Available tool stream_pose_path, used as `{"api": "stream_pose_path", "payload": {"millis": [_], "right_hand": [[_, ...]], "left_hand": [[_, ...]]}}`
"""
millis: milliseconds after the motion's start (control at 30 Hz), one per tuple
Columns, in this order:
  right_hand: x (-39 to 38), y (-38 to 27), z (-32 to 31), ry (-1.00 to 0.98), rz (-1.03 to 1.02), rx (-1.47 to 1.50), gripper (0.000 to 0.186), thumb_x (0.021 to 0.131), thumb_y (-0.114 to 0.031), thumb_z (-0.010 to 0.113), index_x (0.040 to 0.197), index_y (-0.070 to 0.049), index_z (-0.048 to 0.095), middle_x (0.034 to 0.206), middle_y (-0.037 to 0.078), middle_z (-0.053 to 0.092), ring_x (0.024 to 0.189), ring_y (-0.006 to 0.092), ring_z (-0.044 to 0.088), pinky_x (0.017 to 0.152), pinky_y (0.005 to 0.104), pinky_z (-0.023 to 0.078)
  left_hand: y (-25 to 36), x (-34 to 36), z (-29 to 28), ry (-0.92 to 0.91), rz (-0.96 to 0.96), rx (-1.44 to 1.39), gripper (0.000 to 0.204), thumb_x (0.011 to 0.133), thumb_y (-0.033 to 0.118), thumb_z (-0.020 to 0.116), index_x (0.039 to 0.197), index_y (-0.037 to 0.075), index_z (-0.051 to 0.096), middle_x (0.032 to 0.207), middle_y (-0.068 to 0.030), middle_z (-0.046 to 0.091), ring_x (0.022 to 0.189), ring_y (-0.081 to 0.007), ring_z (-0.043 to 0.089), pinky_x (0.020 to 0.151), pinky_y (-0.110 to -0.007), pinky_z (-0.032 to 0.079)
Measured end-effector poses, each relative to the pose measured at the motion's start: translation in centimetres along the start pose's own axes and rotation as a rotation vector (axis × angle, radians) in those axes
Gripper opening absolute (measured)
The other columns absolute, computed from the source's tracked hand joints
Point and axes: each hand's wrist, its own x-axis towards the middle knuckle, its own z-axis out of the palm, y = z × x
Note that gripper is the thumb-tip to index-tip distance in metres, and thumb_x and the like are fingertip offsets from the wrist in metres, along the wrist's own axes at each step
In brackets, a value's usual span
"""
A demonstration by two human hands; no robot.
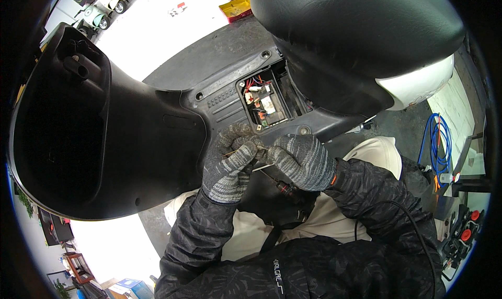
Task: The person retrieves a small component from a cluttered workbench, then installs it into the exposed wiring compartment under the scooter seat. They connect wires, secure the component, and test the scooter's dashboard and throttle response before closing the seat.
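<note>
My gloved left hand (234, 163) is closed, pinching a thin, yellowish wire-like piece (260, 147) between its fingertips. My gloved right hand (297, 162) is closed on that piece too, its fingertips beside the left's. A tool with a black-and-red handle (286, 190) and slim shaft lies below, between my forearms. Just above my hands, an open compartment (283, 111) in a scooter's black floorboard (219, 106) holds a battery-like block (269, 104) and coloured wires (254, 81).
The scooter's front panel (141, 152) fills the left, its seat (355, 22) the upper right. A yellow tray (235, 9) is beyond the floorboard. A coiled blue hose (442, 139) lies at right, above black-and-red equipment (463, 233). Small scooters (112, 1) stand at top left.
</note>
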Motion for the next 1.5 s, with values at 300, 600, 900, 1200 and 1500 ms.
{"api": "stream_pose_path", "payload": {"millis": [300,600,900,1200,1500], "right_hand": [[0.3,-0.3,-0.4,0.07,-0.174,-0.291,0.021,0.097,-0.012,0.061,0.111,0.001,0.069,0.108,0.02,0.07,0.089,0.0367,0.07,0.072,0.0454,0.057],[0.5,-0.8,-0.2,0.001,0.114,0.013,0.019,0.098,-0.013,0.062,0.109,0.0,0.071,0.104,0.019,0.071,0.087,0.0356,0.07,0.071,0.0443,0.057],[0.0,-0.3,-0.1,-0.033,-0.019,-0.215,0.022,0.098,-0.016,0.062,0.113,-0.003,0.072,0.108,0.019,0.071,0.093,0.0351,0.069,0.076,0.0464,0.057],[0.6,-0.4,-0.7,-0.035,0.261,0.032,0.02,0.098,-0.015,0.06,0.11,-0.002,0.071,0.106,0.016,0.071,0.088,0.0368,0.067,0.077,0.0489,0.052],[0.7,-0.5,-0.5,0.068,-0.072,-0.245,0.023,0.093,-0.014,0.064,0.111,-0.002,0.07,0.104,0.015,0.069,0.088,0.0338,0.067,0.071,0.0468,0.053]], "left_hand": [[-0.3,0.0,0.1,0.02,0.028,-0.016,0.037,0.09,-0.002,0.072,0.125,0.004,0.061,0.102,-0.0113,0.066,0.091,-0.0226,0.064,0.086,-0.036,0.054],[-0.3,0.1,0.1,0.069,0.037,-0.023,0.024,0.091,-0.004,0.071,0.109,0.006,0.059,0.1,-0.0108,0.066,0.09,-0.0216,0.066,0.084,-0.034,0.056],[-0.5,0.1,0.1,0.04,0.065,0.051,0.022,0.092,-0.001,0.071,0.109,0.007,0.058,0.1,-0.0113,0.067,0.091,-0.0219,0.065,0.085,-0.036,0.055],[-0.7,0.4,0.4,0.117,0.048,0.016,0.022,0.094,0.0,0.069,0.113,0.007,0.061,0.101,-0.0119,0.068,0.09,-0.0225,0.066,0.084,-0.038,0.056],[-1.1,0.3,0.1,0.105,0.121,0.07,0.025,0.093,-0.003,0.07,0.114,0.007,0.062,0.103,-0.0125,0.069,0.093,-0.0229,0.069,0.087,-0.039,0.058]]}}
